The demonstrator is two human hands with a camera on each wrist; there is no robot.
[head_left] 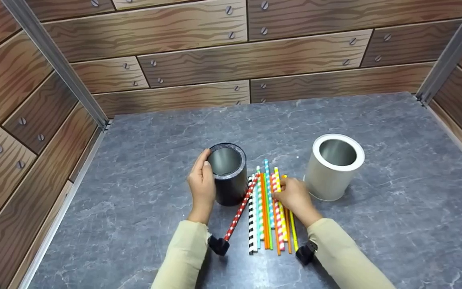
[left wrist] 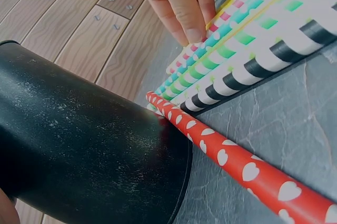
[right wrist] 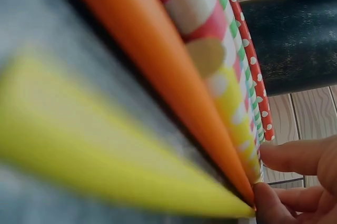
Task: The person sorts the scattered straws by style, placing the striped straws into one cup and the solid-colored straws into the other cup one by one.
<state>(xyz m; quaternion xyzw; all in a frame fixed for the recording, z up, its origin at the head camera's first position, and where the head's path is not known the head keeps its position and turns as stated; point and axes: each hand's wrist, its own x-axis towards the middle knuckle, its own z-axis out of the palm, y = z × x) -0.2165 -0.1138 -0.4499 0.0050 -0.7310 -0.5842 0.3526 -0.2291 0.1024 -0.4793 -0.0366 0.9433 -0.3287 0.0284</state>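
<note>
My left hand [head_left: 202, 184] lies against the left side of a black metal can [head_left: 231, 190], fingers fairly straight, fingertips near its rim. Right of the can, a bundle of colourful straws [head_left: 266, 208] is spread side by side on the table. A red straw with white hearts [left wrist: 221, 158] leans at an angle beside the can's base. My right hand [head_left: 295, 196] is down among the straws; thumb and forefinger pinch around a yellow-and-white straw [right wrist: 231, 103], its exact grip partly hidden. Orange [right wrist: 142, 40] and plain yellow [right wrist: 105, 150] straws lie beside it.
A white metal can [head_left: 327, 180] stands upright just beyond my right hand, its mouth upward. The grey marbled tabletop [head_left: 155, 160] is bounded by wood-patterned panels [head_left: 199, 64] at the back and sides. Small black cameras sit at both wrists.
</note>
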